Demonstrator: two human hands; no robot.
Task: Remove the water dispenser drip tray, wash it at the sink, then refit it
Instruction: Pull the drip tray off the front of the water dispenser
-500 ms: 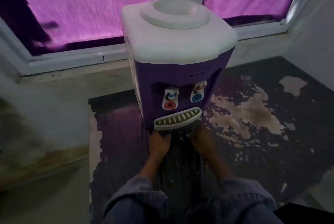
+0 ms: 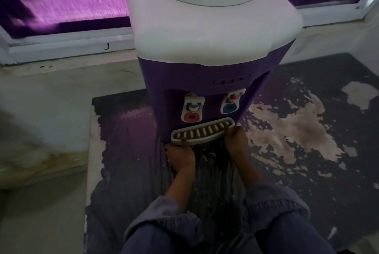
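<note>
Drip tray (image 2: pixel 202 133) is gripped at each end by left hand (image 2: pixel 180 156) and right hand (image 2: pixel 235 141), just ahead of both wrists, likely for a level pull off dispenser (image 2: pixel 205 94).

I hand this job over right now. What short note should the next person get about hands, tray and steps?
Left hand: grips the drip tray at its front left edge, thumb on the rim.
Right hand: holds the tray's right end.
Tray: seated in its slot at the foot of the water dispenser.
Done: nothing yet, it seems.
Left: pull it out, wash it, refit it. No sink in view.
</note>
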